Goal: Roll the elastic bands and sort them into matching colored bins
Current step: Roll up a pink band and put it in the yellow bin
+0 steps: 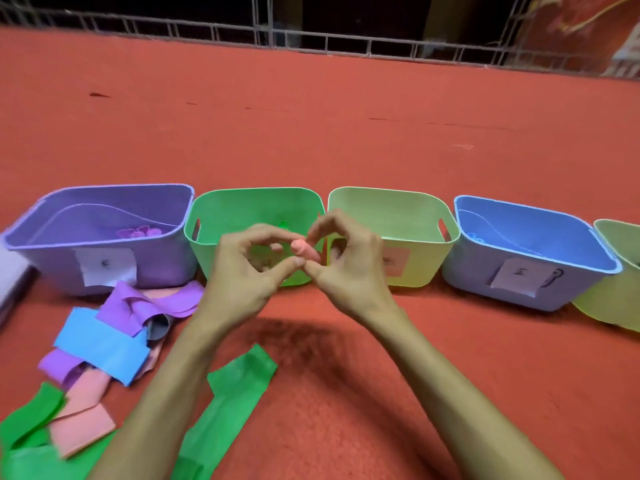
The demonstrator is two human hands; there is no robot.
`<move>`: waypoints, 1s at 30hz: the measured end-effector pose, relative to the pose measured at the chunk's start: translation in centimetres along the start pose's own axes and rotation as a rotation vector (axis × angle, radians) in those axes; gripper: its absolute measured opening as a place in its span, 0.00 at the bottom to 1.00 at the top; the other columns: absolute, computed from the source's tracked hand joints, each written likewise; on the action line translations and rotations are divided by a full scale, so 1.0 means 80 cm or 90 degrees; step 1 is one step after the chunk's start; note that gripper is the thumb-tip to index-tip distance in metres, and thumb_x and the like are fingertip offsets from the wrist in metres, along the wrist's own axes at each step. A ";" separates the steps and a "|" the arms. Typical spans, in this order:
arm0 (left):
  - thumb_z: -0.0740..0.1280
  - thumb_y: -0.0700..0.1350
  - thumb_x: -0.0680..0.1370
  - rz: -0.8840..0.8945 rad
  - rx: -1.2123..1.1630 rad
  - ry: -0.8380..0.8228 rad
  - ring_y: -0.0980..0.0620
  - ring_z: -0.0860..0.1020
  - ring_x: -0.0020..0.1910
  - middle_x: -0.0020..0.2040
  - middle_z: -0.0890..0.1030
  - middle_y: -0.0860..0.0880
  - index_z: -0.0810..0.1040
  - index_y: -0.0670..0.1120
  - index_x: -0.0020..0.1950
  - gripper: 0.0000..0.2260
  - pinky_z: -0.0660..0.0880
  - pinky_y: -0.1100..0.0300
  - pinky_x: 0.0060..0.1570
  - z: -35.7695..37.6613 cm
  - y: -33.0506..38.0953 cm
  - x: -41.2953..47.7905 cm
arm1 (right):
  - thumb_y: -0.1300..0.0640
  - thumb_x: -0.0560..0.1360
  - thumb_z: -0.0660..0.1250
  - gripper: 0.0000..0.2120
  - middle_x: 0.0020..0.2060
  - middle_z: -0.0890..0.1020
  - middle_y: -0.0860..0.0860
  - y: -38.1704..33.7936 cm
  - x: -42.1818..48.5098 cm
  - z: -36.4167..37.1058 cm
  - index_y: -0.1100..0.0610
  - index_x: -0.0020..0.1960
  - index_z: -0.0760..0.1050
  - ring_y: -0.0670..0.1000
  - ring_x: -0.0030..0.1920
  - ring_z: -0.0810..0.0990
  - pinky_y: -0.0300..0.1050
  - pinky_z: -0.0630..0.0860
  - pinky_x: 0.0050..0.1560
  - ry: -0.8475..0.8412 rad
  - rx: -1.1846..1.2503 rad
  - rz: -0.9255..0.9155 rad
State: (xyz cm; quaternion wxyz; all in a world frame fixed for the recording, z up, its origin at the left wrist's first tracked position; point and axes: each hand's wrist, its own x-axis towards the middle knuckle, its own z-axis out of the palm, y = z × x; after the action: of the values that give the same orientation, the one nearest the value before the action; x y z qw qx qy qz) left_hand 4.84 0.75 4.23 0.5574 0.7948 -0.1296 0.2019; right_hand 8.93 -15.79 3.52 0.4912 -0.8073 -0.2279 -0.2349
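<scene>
A small rolled pink band point(304, 250) sits between my two hands, in front of the green bin point(256, 206). My left hand point(246, 271) and my right hand point(346, 261) both pinch the roll with thumb and fingertips. A row of bins stands on the red floor: purple bin point(100, 209) with purple rolls inside, green, pale yellow-green bin point(391, 209) with a pink label, blue bin point(530, 233). Flat unrolled bands lie at the lower left: purple band point(152, 303), blue band point(100, 348), pink band point(83, 427), green band point(235, 393).
Another yellow-green bin point(620, 285) is cut off at the right edge. A pale flat object point(10, 282) lies at the far left. A wire fence point(311, 32) runs along the back. The red carpet point(311, 133) stretches behind the bins.
</scene>
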 end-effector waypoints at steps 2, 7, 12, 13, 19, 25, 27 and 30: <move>0.77 0.38 0.75 0.006 0.039 -0.008 0.51 0.85 0.50 0.45 0.88 0.52 0.86 0.47 0.49 0.06 0.81 0.56 0.43 -0.033 0.009 0.013 | 0.52 0.71 0.79 0.12 0.36 0.81 0.42 -0.020 0.027 0.020 0.50 0.43 0.75 0.44 0.25 0.68 0.36 0.59 0.30 -0.029 0.030 -0.006; 0.76 0.37 0.73 0.029 0.192 0.026 0.61 0.84 0.44 0.40 0.86 0.58 0.87 0.50 0.44 0.07 0.71 0.72 0.37 -0.088 0.011 0.034 | 0.53 0.70 0.81 0.12 0.38 0.84 0.45 -0.041 0.067 0.064 0.53 0.42 0.78 0.37 0.29 0.73 0.34 0.62 0.34 -0.093 0.039 -0.011; 0.74 0.48 0.71 -0.012 0.278 0.034 0.64 0.84 0.42 0.37 0.85 0.61 0.86 0.54 0.43 0.03 0.81 0.54 0.49 -0.109 -0.005 0.065 | 0.54 0.65 0.82 0.12 0.37 0.85 0.45 -0.040 0.100 0.085 0.53 0.42 0.80 0.37 0.34 0.76 0.36 0.66 0.36 -0.134 -0.002 0.021; 0.72 0.51 0.69 -0.031 0.292 0.028 0.63 0.84 0.41 0.37 0.85 0.61 0.86 0.55 0.43 0.05 0.81 0.52 0.49 -0.110 -0.010 0.073 | 0.54 0.65 0.82 0.12 0.37 0.85 0.45 -0.038 0.106 0.089 0.53 0.42 0.80 0.37 0.34 0.77 0.38 0.67 0.36 -0.139 -0.014 0.030; 0.70 0.53 0.65 -0.108 0.343 -0.021 0.61 0.84 0.42 0.34 0.84 0.63 0.84 0.59 0.42 0.07 0.82 0.51 0.48 -0.105 -0.040 0.114 | 0.51 0.63 0.80 0.13 0.38 0.86 0.44 -0.016 0.126 0.104 0.52 0.43 0.81 0.49 0.42 0.84 0.50 0.79 0.43 -0.155 -0.116 0.048; 0.74 0.56 0.68 -0.079 0.331 -0.038 0.55 0.84 0.40 0.32 0.83 0.57 0.83 0.51 0.40 0.10 0.81 0.51 0.44 -0.043 -0.033 0.163 | 0.53 0.65 0.74 0.10 0.41 0.88 0.49 0.020 0.148 0.063 0.52 0.45 0.81 0.55 0.44 0.86 0.51 0.81 0.45 -0.120 -0.211 0.019; 0.76 0.56 0.68 -0.061 0.327 -0.033 0.54 0.84 0.40 0.33 0.84 0.57 0.83 0.51 0.39 0.09 0.80 0.53 0.43 -0.012 -0.028 0.182 | 0.55 0.65 0.74 0.09 0.39 0.88 0.50 0.037 0.158 0.037 0.52 0.45 0.82 0.55 0.42 0.87 0.51 0.82 0.45 -0.098 -0.226 0.022; 0.77 0.55 0.69 -0.059 0.309 -0.026 0.56 0.83 0.40 0.34 0.84 0.57 0.84 0.52 0.40 0.09 0.74 0.58 0.38 0.031 -0.028 0.205 | 0.58 0.65 0.74 0.08 0.37 0.88 0.51 0.065 0.175 -0.007 0.53 0.44 0.84 0.51 0.39 0.87 0.49 0.83 0.43 -0.125 -0.228 0.036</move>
State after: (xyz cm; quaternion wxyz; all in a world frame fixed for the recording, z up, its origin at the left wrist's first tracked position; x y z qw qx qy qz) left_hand 20.77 -0.50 9.23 0.3560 0.9145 -0.0518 0.1850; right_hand 22.94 -16.57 8.60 0.3214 -0.9068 -0.2066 -0.1783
